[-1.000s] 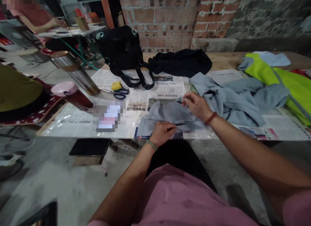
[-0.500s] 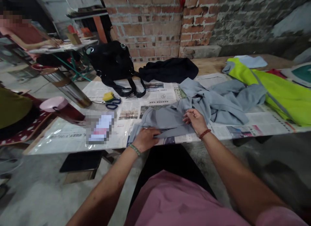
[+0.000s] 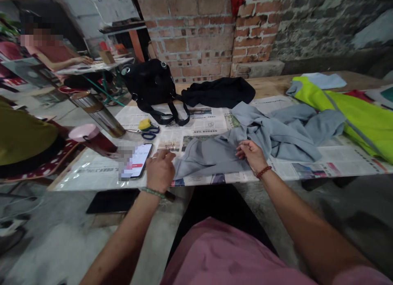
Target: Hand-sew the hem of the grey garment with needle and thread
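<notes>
Fingers of the left hand (image 3: 160, 170), left of centre in the frame, are loosely curled and apart, with nothing visible in hold; the hand sits between the smartphone (image 3: 139, 160) and the near end of the grey garment (image 3: 211, 154). Contact with either cannot be confirmed. The right hand (image 3: 252, 156), at centre, has thumb and fingers drawn close together over the cloth; whether they pinch anything cannot be told.

The garment lies on the counter (image 3: 76, 176) from centre to right: matte, soft, flatter at its left end, deeply bunched at its right. Step in hand, as judged: handling this cloth. Further work would call for the left hand steadying the flatter end.

The counter is covered in printed newspaper, glossy at lower left. Farther back, left: smooth maroon tumbler (image 3: 100, 142) with pink lid, scissors (image 3: 150, 133) with looped blue handles, cylindrical metal flask (image 3: 100, 113). Right: fluorescent yellow garment (image 3: 359, 117), grey-banded. Upper centre: heaped black cloth (image 3: 219, 92), strapped black bag (image 3: 150, 82), then rough brick wall (image 3: 190, 43).
</notes>
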Motion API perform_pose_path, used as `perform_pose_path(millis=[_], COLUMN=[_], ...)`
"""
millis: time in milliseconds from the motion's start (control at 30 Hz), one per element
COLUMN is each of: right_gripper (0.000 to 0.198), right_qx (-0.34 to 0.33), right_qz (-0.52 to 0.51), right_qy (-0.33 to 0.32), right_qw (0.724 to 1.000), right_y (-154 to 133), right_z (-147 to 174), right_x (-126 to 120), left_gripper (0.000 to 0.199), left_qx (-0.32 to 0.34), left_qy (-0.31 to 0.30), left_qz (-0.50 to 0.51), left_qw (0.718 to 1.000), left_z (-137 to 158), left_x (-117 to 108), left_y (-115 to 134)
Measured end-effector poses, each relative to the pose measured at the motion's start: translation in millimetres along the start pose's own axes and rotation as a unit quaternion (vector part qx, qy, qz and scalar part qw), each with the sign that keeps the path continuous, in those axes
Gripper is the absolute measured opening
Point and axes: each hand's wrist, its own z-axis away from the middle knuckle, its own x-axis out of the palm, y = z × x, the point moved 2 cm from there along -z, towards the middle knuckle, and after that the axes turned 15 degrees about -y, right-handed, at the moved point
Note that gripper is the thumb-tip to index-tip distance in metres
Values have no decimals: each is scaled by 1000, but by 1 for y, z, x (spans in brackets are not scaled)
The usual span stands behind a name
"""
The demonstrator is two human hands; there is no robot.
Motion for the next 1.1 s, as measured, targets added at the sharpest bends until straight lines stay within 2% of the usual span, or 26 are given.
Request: perform_pose_path(millis=[100, 167, 267, 367, 567, 733, 867, 933, 1033, 1100], right_gripper=[24, 23, 22, 23, 26, 15, 11, 13, 36, 44], right_qx=[-1, -5, -13, -21, -44, -99, -113, -93, -35, 50], right_qz=[2, 3, 4, -6, -97, -152, -178, -170, -148, -144], right_qy=[0, 2, 3, 1, -14, -64, -105, -143, -216, -280], right_qw=[1000, 1000, 1000, 1000, 994, 981, 972, 971, 964, 948], right_y=[1, 1, 2, 3, -9, -60, -93, -91, -70, -52], right_z=[0, -1, -1, -1, 6, 29, 67, 91, 125, 141], right_x=[0, 0, 0, 1, 2, 1, -10, -18, -21, -10], left_gripper=[26, 23, 21, 27, 34, 24, 13, 10, 11, 11], left_qx=[87, 114, 100, 80, 107, 130, 130, 138, 146, 147], left_qy=[65, 51, 11, -5, -21, -18, -15, -23, -28, -22], left_qz=[155, 235, 280, 288, 273, 301, 321, 327, 333, 334], left_qw=[982, 964, 955, 954, 956, 945, 938, 934, 931, 931], left_z=[5, 6, 3, 1, 5, 4, 2, 2, 2, 1], left_x=[15, 34, 60, 72, 72, 69, 67, 67, 67, 68], left_y=[42, 65, 85, 88, 83, 82, 81, 81, 82, 82])
